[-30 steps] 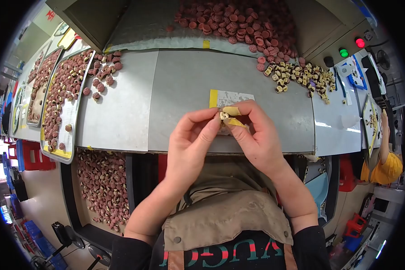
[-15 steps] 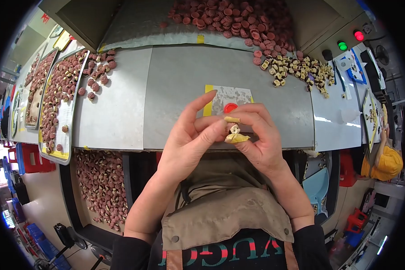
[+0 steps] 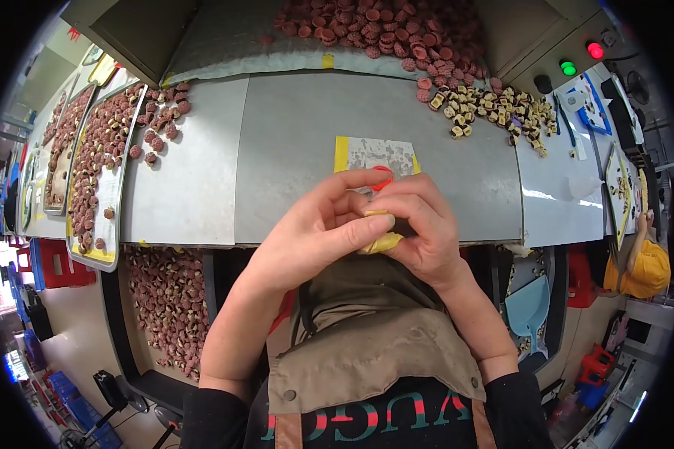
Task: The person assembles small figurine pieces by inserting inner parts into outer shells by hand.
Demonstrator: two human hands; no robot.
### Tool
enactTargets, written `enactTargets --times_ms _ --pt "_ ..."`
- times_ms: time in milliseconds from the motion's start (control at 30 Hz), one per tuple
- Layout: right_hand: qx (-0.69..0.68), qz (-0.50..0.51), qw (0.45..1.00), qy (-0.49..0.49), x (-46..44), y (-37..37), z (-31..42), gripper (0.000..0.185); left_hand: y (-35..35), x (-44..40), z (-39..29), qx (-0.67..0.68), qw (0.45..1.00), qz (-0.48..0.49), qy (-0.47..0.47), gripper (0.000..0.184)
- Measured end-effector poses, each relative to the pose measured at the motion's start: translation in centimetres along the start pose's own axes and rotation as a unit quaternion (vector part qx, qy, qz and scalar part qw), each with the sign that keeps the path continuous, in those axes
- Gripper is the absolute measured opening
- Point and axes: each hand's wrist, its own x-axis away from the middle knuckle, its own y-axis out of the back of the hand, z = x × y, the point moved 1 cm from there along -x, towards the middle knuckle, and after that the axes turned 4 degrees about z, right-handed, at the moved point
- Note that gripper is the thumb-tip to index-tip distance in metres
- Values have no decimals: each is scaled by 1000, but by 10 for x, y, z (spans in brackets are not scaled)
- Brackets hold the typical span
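Note:
My left hand [image 3: 307,236] and my right hand [image 3: 425,236] meet above the front edge of the metal worktop [image 3: 284,161]. The thumb and index tip of my right hand wear yellow finger covers [image 3: 384,242]. Half a second ago a small pink and cream piece with dark spots showed between those fingertips; now the left thumb lies across it and hides it. My left fingers curl in against the right ones. Just beyond the hands, a red round cap [image 3: 380,178] sits at a white, yellow-edged card [image 3: 380,150].
Pink ridged cups [image 3: 397,34] are heaped at the back. Cream and dark pieces [image 3: 494,112] lie back right. Trays [image 3: 116,254] of assembled pieces stand left, with a full bin [image 3: 168,307] below. A blue dustpan [image 3: 528,307] is lower right. A person in yellow [image 3: 644,269] is far right.
My left thumb has come forward over the small piece, and my left index finger has folded down from its raised position. Both hands are closer together.

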Motion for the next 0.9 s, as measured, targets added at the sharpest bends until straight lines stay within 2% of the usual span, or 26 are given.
enactTargets --times_ms 67,167,300,467,667,700,767,800,833,867,900 --pt "-12 -3 1000 -21 -4 0 4 37 2 -2 1 47 999 7 22 50" --pt "-33 -11 998 -46 -4 -1 1 40 3 0 2 115 992 -51 24 49" --pt "-57 5 997 -59 -2 -2 -2 44 1 0 7 113 991 -65 1 48" --pt "-84 13 993 -81 -4 -1 -2 41 0 0 9 102 993 -53 -20 46" --pt "-109 58 988 -98 -4 2 -1 39 -9 1 10 48 992 -103 -62 41" --pt "-118 66 985 -109 -5 4 0 39 -9 5 9 -4 991 -119 -63 40" --pt "-42 70 993 -80 -10 12 1 37 5 23 4 -107 981 -152 -62 38" --pt "-8 73 995 -67 -12 16 2 36 24 34 -4 -173 955 -224 -85 36" --pt "12 62 993 -95 -14 25 -1 36 47 49 -15 -238 920 -294 -106 34" --pt "30 49 991 -123 -14 38 -8 35 70 64 -28 -279 858 -411 -129 29" --pt "99 36 988 -109 -16 50 -19 35 110 83 -40 -396 772 -464 -177 27"
